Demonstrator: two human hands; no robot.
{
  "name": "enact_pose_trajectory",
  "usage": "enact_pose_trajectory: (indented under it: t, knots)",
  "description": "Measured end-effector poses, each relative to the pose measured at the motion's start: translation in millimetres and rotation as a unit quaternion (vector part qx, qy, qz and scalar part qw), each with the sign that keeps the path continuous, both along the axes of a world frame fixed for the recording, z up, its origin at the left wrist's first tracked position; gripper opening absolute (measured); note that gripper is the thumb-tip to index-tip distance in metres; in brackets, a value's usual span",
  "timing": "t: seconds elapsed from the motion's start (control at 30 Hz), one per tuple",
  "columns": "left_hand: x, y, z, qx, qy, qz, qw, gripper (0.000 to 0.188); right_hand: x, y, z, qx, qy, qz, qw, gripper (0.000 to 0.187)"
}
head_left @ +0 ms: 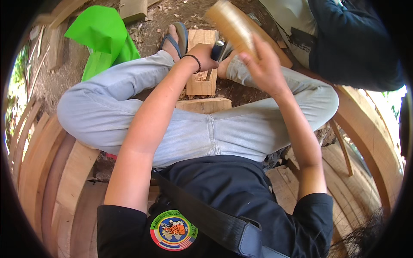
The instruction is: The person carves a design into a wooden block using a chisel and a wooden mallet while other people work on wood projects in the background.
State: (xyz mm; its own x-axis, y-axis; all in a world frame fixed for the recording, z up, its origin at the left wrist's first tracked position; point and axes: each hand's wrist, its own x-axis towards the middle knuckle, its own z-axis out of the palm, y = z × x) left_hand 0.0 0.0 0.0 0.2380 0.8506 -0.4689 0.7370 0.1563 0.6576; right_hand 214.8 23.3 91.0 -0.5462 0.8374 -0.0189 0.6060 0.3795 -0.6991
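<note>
Head view: a person sits with knees spread wide, 2 bare forearms reaching forward over the thighs.
Wooden block [202, 37]: lies between the feet on the ground [146, 38], its long side running away from the person; a slot is cut into its upper face, with pale chips inside.
Left hand [203, 56]: curled firmly around the dark handle of a chisel [217, 50], just above the block (a black beaded band [197, 63] circles the wrist).
Chisel: tilted, handle end up, over the slot; the left hand covers part of it, so whether the tip touches wood cannot be told.
Right hand [267, 69]: clasped around a wooden mallet [232, 26], thumb on the near side, fingers hidden partly behind the wood.
Mallet position: raised just beside the chisel's handle end, blurred, with a small gap between the 2 in this view.
Clothing: pale jeans [107, 107], a black T-shirt [223, 180] with a round colourful emblem, and a broad black strap [202, 206] across it; a dark sandal [181, 38] on the left foot.
Near the lap: a short board [206, 104] lies between the block and the thighs.
Upper left: bright green fabric [103, 36], crumpled.
Upper right: a co-worker [352, 47] in dark clothing.
</note>
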Motion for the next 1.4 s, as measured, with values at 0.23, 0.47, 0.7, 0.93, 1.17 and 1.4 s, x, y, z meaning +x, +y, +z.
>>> enact_pose_trajectory:
  t: [0.23,0.47,0.7,0.93,1.17,1.4]
  knots:
    - [14.1,-15.5,-8.0,0.036,-0.031,0.045,0.998,0.036,18.9,-3.8,-12.6,-0.077,-0.080,0.049,0.993,0.048]
    - [7.0,-10.1,-12.0,0.037,0.041,0.212,0.976,0.037,24.2,15.0,-1.9,-0.278,0.179,-0.259,0.908,0.050]
    - [17.2,2.4,15.5,0.209,0.123,0.244,0.939,0.032,18.2,9.3,2.9,-0.245,0.168,-0.219,0.929,0.051]
    - [-63.8,28.3,39.7,-0.017,-0.184,0.356,0.916,0.016,9.6,3.7,-16.5,-0.236,0.134,-0.157,0.950,0.050]
    - [-2.6,-0.6,1.3,-0.106,-0.045,0.084,0.990,0.037,12.0,7.9,-24.0,-0.159,0.106,-0.134,0.972,0.050]
    - [3.3,2.0,12.8,-0.073,-0.084,0.078,0.991,0.034,17.2,11.4,-20.6,-0.198,0.135,-0.166,0.957,0.049]
